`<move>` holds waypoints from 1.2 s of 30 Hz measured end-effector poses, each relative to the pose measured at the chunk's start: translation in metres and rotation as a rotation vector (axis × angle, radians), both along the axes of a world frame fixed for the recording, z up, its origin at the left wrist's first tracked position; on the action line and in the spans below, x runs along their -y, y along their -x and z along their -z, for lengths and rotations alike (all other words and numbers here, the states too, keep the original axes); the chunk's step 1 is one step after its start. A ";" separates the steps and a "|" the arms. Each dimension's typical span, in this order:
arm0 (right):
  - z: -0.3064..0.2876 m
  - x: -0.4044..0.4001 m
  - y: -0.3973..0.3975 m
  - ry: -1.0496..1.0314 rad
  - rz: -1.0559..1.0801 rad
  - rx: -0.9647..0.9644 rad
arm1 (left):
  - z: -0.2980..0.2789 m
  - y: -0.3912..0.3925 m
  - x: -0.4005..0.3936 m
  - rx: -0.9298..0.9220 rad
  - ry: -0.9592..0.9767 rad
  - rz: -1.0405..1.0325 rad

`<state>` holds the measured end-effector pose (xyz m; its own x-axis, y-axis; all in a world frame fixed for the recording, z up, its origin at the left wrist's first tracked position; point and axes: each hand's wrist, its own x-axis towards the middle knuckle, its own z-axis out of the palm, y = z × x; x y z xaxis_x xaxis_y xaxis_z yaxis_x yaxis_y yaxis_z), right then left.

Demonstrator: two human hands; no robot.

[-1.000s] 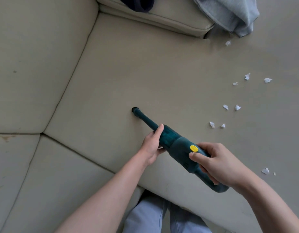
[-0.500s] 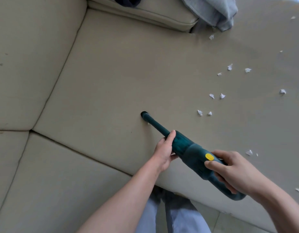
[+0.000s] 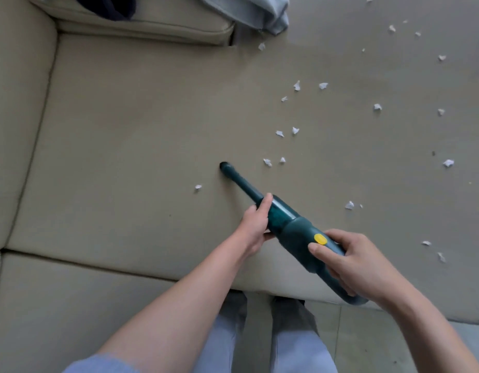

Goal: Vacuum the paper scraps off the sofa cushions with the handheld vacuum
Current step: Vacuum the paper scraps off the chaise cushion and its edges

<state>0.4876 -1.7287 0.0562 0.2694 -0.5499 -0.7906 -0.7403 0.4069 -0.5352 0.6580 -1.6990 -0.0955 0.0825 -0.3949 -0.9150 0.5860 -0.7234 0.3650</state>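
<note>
Nearest, the right hand wraps the handle of the handheld vacuum, thumb lying just beside its yellow button. The left hand clasps the barrel further forward, fingers curled round it. The vacuum's long axis runs from lower right up to the nozzle, which rests on the seat cushion. One paper scrap lies just left of the nozzle; the main scatter of scraps spreads to its right and beyond (plenty of open cushion for sweeping). Farthest, a grey garment drapes the back cushion.
</note>
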 end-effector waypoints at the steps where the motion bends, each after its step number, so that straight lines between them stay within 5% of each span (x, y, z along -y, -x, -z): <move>1: 0.000 0.002 0.015 0.006 0.033 0.000 | -0.001 0.013 0.009 0.006 0.015 0.020; 7: -0.005 0.018 0.070 -0.012 0.018 0.022 | 0.002 0.066 0.019 0.077 -0.003 -0.034; 16: 0.037 0.015 -0.003 -0.072 -0.190 0.125 | 0.011 -0.014 -0.027 0.223 -0.105 -0.206; 24: 0.032 0.005 -0.002 -0.030 -0.303 0.069 | 0.008 -0.003 -0.045 0.132 -0.127 -0.222; 36: 0.003 0.008 0.089 0.037 -0.016 0.060 | -0.001 0.080 0.012 0.102 0.009 -0.071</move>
<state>0.3987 -1.7368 0.0533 0.3248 -0.5735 -0.7520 -0.7123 0.3747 -0.5935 0.5776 -1.7110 -0.0950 0.2026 -0.3926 -0.8971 0.5950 -0.6783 0.4312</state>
